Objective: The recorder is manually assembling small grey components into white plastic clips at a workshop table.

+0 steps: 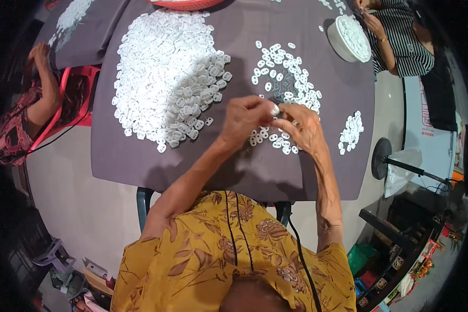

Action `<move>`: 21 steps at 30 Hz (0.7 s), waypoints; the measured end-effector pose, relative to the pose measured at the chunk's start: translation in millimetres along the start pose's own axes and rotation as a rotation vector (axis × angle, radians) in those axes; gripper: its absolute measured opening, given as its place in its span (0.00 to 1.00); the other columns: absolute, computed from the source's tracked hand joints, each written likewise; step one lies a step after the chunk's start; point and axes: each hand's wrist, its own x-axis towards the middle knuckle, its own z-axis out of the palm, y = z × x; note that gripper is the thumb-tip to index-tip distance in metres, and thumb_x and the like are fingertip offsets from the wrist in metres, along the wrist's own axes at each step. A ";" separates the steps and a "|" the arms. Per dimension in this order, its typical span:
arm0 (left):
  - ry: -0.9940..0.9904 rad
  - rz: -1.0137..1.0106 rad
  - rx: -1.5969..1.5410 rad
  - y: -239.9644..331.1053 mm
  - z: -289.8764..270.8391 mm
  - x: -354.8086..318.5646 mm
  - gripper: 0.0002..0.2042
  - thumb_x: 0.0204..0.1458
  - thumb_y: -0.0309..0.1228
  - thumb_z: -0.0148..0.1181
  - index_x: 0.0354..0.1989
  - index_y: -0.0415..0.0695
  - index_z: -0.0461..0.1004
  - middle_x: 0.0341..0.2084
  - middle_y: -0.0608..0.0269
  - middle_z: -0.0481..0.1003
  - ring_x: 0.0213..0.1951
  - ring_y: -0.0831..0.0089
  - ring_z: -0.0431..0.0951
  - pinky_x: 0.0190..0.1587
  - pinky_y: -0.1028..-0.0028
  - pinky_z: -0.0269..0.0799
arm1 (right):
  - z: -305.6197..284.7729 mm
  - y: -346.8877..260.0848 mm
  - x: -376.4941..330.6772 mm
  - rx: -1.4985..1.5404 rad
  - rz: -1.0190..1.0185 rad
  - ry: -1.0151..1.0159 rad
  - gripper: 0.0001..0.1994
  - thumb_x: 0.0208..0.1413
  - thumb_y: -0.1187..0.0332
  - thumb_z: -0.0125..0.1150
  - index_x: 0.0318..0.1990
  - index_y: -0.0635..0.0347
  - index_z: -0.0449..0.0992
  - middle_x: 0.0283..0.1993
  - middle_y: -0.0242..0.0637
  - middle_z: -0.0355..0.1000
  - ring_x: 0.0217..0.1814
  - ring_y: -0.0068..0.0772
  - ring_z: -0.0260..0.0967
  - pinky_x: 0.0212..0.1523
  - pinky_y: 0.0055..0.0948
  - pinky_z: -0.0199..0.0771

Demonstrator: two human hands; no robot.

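My left hand is closed in a pinch, with a small white plastic piece at its fingertips. My right hand meets it from the other side, thumb and fingers pinched together; what they grip is too small to make out. Just beyond the hands lies a heap of thin dark grey pins. Loose white two-holed pieces surround the pins, and some lie under my hands. To the left spreads a large pile of similar white pieces.
A small cluster of white pieces lies near the right edge of the grey-brown table. A white bowl of pieces stands far right, beside a person in stripes. A red basket sits at the back. Another person's arm reaches in at left.
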 end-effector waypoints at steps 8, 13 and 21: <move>0.454 0.405 0.498 52.5 -84.3 5.1 0.08 0.49 0.30 0.56 0.31 0.37 0.75 0.20 0.65 0.73 0.21 0.82 0.70 0.26 0.82 0.67 | 33.9 19.0 19.0 -0.180 0.061 0.044 0.06 0.44 0.73 0.58 0.30 0.64 0.73 0.26 0.44 0.70 0.25 0.43 0.68 0.27 0.34 0.68; 0.586 0.468 0.805 60.2 -107.8 4.3 0.06 0.44 0.28 0.58 0.28 0.38 0.76 0.13 0.64 0.70 0.18 0.82 0.68 0.22 0.80 0.65 | 51.0 20.6 29.5 -0.289 0.112 -0.048 0.05 0.42 0.76 0.56 0.29 0.65 0.71 0.27 0.45 0.69 0.26 0.47 0.68 0.28 0.38 0.69; 0.466 0.601 0.808 58.0 -62.9 2.7 0.09 0.47 0.29 0.58 0.34 0.38 0.75 0.23 0.65 0.74 0.24 0.83 0.71 0.26 0.82 0.67 | 23.9 11.8 35.8 0.363 0.475 -0.098 0.03 0.43 0.79 0.57 0.23 0.64 0.69 0.18 0.27 0.63 0.22 0.14 0.60 0.24 0.17 0.61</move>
